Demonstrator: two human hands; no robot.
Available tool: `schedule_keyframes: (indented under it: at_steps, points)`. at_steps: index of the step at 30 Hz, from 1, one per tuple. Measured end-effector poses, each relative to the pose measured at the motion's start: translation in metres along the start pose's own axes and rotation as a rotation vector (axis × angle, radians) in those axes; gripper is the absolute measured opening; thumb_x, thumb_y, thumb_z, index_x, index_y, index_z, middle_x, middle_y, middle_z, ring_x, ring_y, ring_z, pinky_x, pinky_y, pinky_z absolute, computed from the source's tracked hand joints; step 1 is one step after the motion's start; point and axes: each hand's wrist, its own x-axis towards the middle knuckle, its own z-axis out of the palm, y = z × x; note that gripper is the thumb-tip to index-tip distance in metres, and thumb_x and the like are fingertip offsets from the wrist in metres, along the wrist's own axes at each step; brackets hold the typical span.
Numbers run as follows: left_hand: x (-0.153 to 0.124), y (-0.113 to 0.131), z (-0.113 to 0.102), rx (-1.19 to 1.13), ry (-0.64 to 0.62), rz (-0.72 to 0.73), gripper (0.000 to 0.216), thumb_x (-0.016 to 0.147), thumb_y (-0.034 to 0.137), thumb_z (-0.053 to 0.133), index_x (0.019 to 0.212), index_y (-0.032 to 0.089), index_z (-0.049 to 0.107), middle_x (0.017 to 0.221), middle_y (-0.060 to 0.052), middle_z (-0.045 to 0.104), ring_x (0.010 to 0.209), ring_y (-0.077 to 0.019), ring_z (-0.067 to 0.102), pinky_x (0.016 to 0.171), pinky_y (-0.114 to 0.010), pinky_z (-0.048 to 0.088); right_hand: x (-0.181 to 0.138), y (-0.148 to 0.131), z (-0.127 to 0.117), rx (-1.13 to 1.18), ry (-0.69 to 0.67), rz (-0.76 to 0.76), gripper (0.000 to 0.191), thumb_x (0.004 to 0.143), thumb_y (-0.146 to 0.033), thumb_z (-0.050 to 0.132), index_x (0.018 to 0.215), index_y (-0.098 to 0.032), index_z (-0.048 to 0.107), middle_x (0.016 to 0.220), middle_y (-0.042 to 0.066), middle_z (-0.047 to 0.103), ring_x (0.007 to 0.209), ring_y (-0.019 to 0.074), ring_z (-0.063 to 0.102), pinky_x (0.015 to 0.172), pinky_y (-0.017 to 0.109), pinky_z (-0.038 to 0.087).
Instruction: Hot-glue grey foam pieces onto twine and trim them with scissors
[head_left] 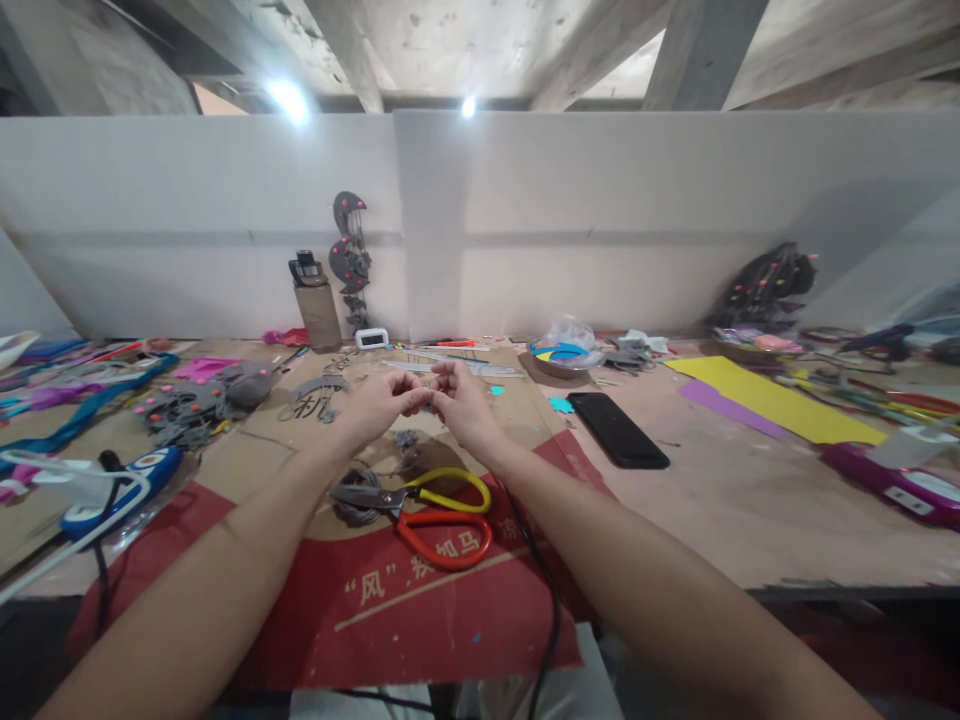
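Observation:
My left hand (382, 402) and my right hand (461, 400) meet above the middle of the table, fingers curled and fingertips pinched together on something too small to make out. Below them lie scissors (420, 505) with one yellow and one red handle, resting on a brown and red cardboard sheet (390, 600). Small grey felt scraps (409, 440) sit under the hands.
A black phone (616, 428) lies right of the hands. A water bottle (316, 300) and grey felt ornament (349, 255) stand at the back wall. Yellow and purple sheets (765, 400) lie right; grey felt pieces (202, 400) and a blue tool (124, 485) left. A black cable (544, 580) crosses the cardboard.

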Motion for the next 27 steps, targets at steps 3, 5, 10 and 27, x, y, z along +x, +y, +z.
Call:
schedule_keyframes:
  at_steps: [3, 5, 10, 27]
  points:
    - [-0.001, 0.003, 0.004, -0.026, 0.073, 0.03, 0.026, 0.075, 0.04, 0.06, 0.066, 0.016, 0.055, 0.057, 0.001, 0.052, 0.055, -0.0108, 0.045, 0.055, -0.024, 0.036, -0.001, -0.003, 0.004, 0.092, 0.009, 0.086, 0.034, 0.072, -0.032, 0.06, 0.097, -0.021, 0.04, 0.071, -0.006, 0.05, 0.055, 0.0073, 0.048, 0.047, 0.019, 0.035]
    - [-0.002, 0.006, 0.009, -0.177, 0.12, 0.04, 0.026, 0.076, 0.04, 0.059, 0.067, 0.016, 0.053, 0.057, 0.002, 0.05, 0.054, -0.0107, 0.045, 0.054, -0.024, 0.036, -0.004, -0.009, 0.007, 0.177, -0.01, 0.121, 0.035, 0.073, -0.039, 0.061, 0.097, -0.021, 0.042, 0.071, -0.005, 0.051, 0.054, 0.0076, 0.048, 0.045, 0.019, 0.033]
    - [-0.003, 0.008, 0.019, -0.659, 0.076, -0.022, 0.029, 0.072, 0.04, 0.064, 0.065, 0.015, 0.052, 0.057, 0.001, 0.047, 0.053, -0.0107, 0.044, 0.052, -0.026, 0.038, -0.008, -0.021, 0.012, 0.309, -0.058, 0.125, 0.032, 0.074, -0.043, 0.061, 0.092, -0.02, 0.047, 0.065, -0.005, 0.053, 0.051, 0.0064, 0.045, 0.046, 0.019, 0.032]
    - [-0.001, 0.009, 0.01, -0.747, 0.179, -0.066, 0.024, 0.07, 0.035, 0.069, 0.07, 0.013, 0.058, 0.067, 0.0, 0.057, 0.057, -0.0073, 0.049, 0.056, -0.021, 0.041, -0.003, -0.015, 0.009, 0.377, -0.084, 0.17, 0.033, 0.073, -0.045, 0.062, 0.088, -0.02, 0.047, 0.069, -0.006, 0.052, 0.048, 0.0047, 0.043, 0.045, 0.02, 0.031]
